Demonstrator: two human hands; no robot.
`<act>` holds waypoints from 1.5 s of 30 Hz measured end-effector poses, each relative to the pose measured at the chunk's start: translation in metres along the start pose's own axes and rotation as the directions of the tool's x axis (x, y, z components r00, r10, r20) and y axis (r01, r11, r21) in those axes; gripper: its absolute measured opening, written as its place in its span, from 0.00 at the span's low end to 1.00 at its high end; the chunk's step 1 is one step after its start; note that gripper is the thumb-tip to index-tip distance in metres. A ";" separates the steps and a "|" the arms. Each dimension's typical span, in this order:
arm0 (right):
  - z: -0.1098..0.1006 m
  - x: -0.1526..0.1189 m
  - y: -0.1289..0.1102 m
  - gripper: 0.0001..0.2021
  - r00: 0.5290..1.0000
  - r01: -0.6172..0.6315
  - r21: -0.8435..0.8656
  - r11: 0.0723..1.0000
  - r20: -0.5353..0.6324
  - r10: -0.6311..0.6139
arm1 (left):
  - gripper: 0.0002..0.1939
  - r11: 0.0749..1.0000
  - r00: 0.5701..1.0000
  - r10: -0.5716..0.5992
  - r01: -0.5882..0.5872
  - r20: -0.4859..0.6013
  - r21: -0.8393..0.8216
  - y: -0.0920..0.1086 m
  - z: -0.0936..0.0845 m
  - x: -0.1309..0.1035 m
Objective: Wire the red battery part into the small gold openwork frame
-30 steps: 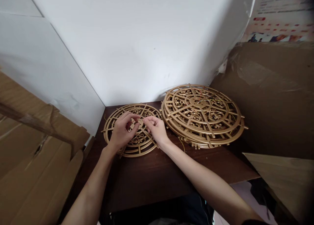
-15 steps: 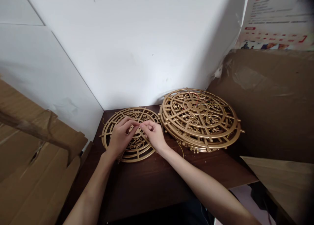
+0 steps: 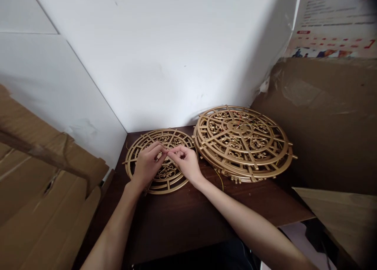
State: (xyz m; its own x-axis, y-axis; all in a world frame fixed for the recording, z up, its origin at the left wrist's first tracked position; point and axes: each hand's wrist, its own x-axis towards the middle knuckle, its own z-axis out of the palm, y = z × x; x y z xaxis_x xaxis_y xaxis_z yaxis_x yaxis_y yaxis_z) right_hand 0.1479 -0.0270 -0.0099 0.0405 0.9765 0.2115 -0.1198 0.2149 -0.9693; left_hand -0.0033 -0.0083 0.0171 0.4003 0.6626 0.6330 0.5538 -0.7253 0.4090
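A round gold openwork frame (image 3: 170, 185) with scroll patterns lies flat on the dark brown table (image 3: 176, 230). Over its middle, my left hand (image 3: 149, 162) and my right hand (image 3: 186, 163) meet fingertip to fingertip. Both are closed in a pinch, thumb against forefinger. Whatever they pinch is too small to make out. Just right of my right hand stands a stack of similar gold frames (image 3: 244, 144), slightly tilted, with thin yellow and red wires on top.
A white wall (image 3: 176, 57) rises behind the table. Cardboard (image 3: 38, 191) fills the left side, and a large cardboard box (image 3: 330, 124) with a printed sheet (image 3: 338, 22) stands on the right. A yellow wire (image 3: 219, 179) trails below the stack.
The whole view has shifted slightly, so things sit a little further right. My hands stay pinched together over the frame, with only a small shift of the fingers.
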 end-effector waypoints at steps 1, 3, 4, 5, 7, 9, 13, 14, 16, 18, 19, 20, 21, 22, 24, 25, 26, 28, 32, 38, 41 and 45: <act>0.000 0.000 0.000 0.12 1.000 0.009 -0.012 1.000 0.003 -0.009 | 0.06 1.000 1.000 0.000 0.000 0.000 -0.001 -0.001 0.000 0.000; 0.001 -0.001 -0.002 0.11 1.000 0.029 -0.043 0.999 0.009 -0.028 | 0.07 1.000 1.000 -0.001 0.001 -0.003 0.002 -0.001 0.001 -0.001; 0.001 -0.002 -0.003 0.10 0.999 0.038 -0.063 0.997 0.011 -0.037 | 0.07 1.000 1.000 -0.003 0.003 -0.003 0.007 -0.001 0.001 -0.001; 0.001 -0.002 -0.004 0.09 0.999 0.046 -0.082 0.996 0.012 -0.046 | 0.08 1.000 1.000 -0.007 0.007 0.000 0.011 -0.001 0.001 -0.001; 0.001 -0.003 -0.006 0.09 0.998 0.059 -0.112 0.992 0.007 -0.058 | 0.08 1.000 1.000 -0.018 0.017 0.009 0.019 0.000 0.001 -0.001; 0.002 -0.003 -0.007 0.09 0.998 0.064 -0.125 0.990 0.001 -0.064 | 0.08 0.999 0.999 -0.029 0.028 0.017 0.026 -0.001 0.002 -0.001; 0.002 -0.004 -0.007 0.08 0.998 0.068 -0.141 0.988 0.001 -0.068 | 0.09 0.999 0.999 -0.035 0.035 0.012 0.031 -0.002 0.002 -0.001; 0.002 -0.004 -0.007 0.08 0.997 0.071 -0.147 0.987 0.000 -0.071 | 0.09 0.999 0.999 -0.037 0.036 0.011 0.029 -0.002 0.002 -0.001; 0.001 -0.004 -0.007 0.08 0.997 0.075 -0.160 0.984 -0.005 -0.077 | 0.08 0.999 0.999 -0.044 0.043 0.013 0.027 -0.002 0.002 -0.001; 0.001 -0.004 -0.007 0.09 0.997 0.071 -0.166 0.984 -0.009 -0.073 | 0.08 0.998 0.998 -0.053 0.052 0.020 0.028 -0.001 0.001 0.000; 0.001 -0.004 -0.007 0.09 0.997 0.070 -0.168 0.983 -0.010 -0.073 | 0.08 0.998 0.998 -0.058 0.057 0.021 0.028 -0.001 0.001 0.000; 0.001 -0.003 -0.007 0.09 0.997 0.070 -0.168 0.983 -0.012 -0.073 | 0.08 0.998 0.998 -0.064 0.063 0.021 0.028 -0.001 0.000 0.000; 0.001 -0.003 -0.007 0.10 0.997 0.071 -0.165 0.984 -0.013 -0.074 | 0.08 0.997 0.997 -0.071 0.070 0.020 0.027 -0.001 0.000 0.000; 0.001 -0.003 -0.006 0.10 0.997 0.070 -0.160 0.985 -0.013 -0.073 | 0.09 0.996 0.997 -0.080 0.080 0.017 0.027 -0.001 0.000 0.000; 0.000 -0.003 -0.006 0.11 0.997 0.065 -0.141 0.988 -0.021 -0.069 | 0.09 0.994 0.995 -0.102 0.102 0.015 0.027 -0.001 0.000 0.001; 0.000 -0.002 -0.006 0.11 0.998 0.059 -0.126 0.990 -0.029 -0.063 | 0.10 0.993 0.993 -0.115 0.115 0.013 0.024 -0.001 0.000 0.001; 0.000 -0.002 -0.006 0.12 0.998 0.052 -0.110 0.993 -0.036 -0.057 | 0.10 0.991 0.991 -0.132 0.132 0.013 0.016 -0.001 -0.001 0.001; -0.001 -0.001 -0.006 0.11 0.998 0.039 -0.073 0.997 -0.045 -0.042 | 0.09 0.982 0.982 -0.187 0.187 0.005 -0.035 0.001 -0.002 0.003; -0.001 -0.001 -0.008 0.10 0.998 0.020 -0.009 1.000 -0.051 -0.021 | 0.06 0.934 0.952 -0.306 0.303 0.013 -0.191 0.007 -0.008 0.006; -0.001 -0.002 -0.010 0.10 0.999 0.030 0.000 1.000 -0.045 -0.030 | 0.07 0.936 0.966 -0.250 0.259 0.071 -0.239 0.011 -0.009 0.008; 0.000 -0.003 -0.009 0.10 0.999 0.034 -0.002 0.999 -0.031 -0.034 | 0.06 0.949 0.974 -0.214 0.226 0.079 -0.220 0.010 -0.005 0.007; 0.000 -0.003 -0.008 0.12 0.999 0.029 -0.015 0.999 -0.020 -0.030 | 0.07 0.952 0.976 -0.212 0.217 0.044 -0.215 0.009 -0.003 0.007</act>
State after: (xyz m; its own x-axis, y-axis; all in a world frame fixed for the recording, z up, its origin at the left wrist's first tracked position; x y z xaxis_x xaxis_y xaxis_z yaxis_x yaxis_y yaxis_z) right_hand 0.1485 -0.0314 -0.0027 0.0635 0.9693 0.2375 -0.1032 0.2431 -0.9645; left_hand 0.0019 -0.0110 0.0271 0.3057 0.8091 0.5020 0.4571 -0.5872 0.6680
